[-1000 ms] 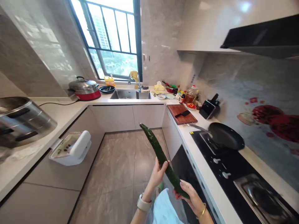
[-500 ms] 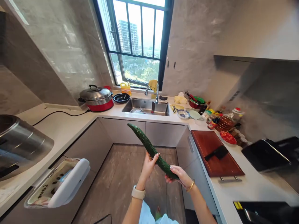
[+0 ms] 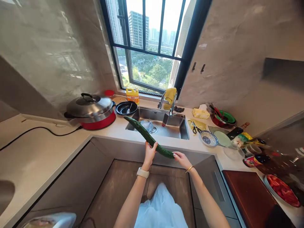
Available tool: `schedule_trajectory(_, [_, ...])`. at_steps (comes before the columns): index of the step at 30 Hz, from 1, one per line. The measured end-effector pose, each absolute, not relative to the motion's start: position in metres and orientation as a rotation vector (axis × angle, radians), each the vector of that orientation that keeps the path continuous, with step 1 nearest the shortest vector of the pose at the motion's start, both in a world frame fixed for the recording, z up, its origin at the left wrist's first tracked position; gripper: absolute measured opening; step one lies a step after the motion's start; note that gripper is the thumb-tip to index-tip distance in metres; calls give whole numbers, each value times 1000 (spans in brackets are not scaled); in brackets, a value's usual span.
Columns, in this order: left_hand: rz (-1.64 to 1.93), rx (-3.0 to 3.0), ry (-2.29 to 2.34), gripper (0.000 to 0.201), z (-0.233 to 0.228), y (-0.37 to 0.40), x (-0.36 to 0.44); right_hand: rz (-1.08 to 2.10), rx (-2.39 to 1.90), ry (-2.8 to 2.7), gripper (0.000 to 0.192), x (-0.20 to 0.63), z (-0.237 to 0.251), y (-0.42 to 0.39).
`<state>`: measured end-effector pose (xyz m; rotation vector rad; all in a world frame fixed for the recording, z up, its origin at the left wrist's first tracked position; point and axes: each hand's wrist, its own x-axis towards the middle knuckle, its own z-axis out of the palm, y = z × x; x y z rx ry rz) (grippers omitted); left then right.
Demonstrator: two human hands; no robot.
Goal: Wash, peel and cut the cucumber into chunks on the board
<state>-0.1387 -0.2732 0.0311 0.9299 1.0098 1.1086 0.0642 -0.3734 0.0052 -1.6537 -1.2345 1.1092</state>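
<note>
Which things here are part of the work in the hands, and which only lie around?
In use:
cucumber
left hand
right hand

Lying about:
red electric pot
black pan
yellow bottle
patterned bowl
cutting board

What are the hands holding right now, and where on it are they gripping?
A long cucumber. The left hand grips it around the middle; the right hand holds the near end.

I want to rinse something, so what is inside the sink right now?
The sink holds a clear lid or dish beside the drain. The cucumber in both hands hides its near-left corner.
</note>
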Motion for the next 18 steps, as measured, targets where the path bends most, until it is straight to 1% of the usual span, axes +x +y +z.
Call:
schedule_trajectory(3, [1092,923,1144,55,24,-205,-129,926,-1774,-1324,44,110,3,-307])
schedule_trajectory(6, [1007,921,1239,55,13,-142,-118,601,-2048,-1457,37,164,4,-227])
schedule_trajectory(11, [819,857,1204,57,-8,-64,-92,330,-2247,-1654,45,240,5,-68])
schedule_trajectory(13, [747,825,1166,58,-18,-44,-83,272,-2371,-1709,45,260,-1,-11])
schedule_trajectory(15, [694,809,1153,59,-27,-26,-74,298,-2454,-1681,44,273,-12,31])
schedule_trajectory(18, [636,774,1152,60,-42,-1,-61,335,-2599,-1662,38,280,-32,59])
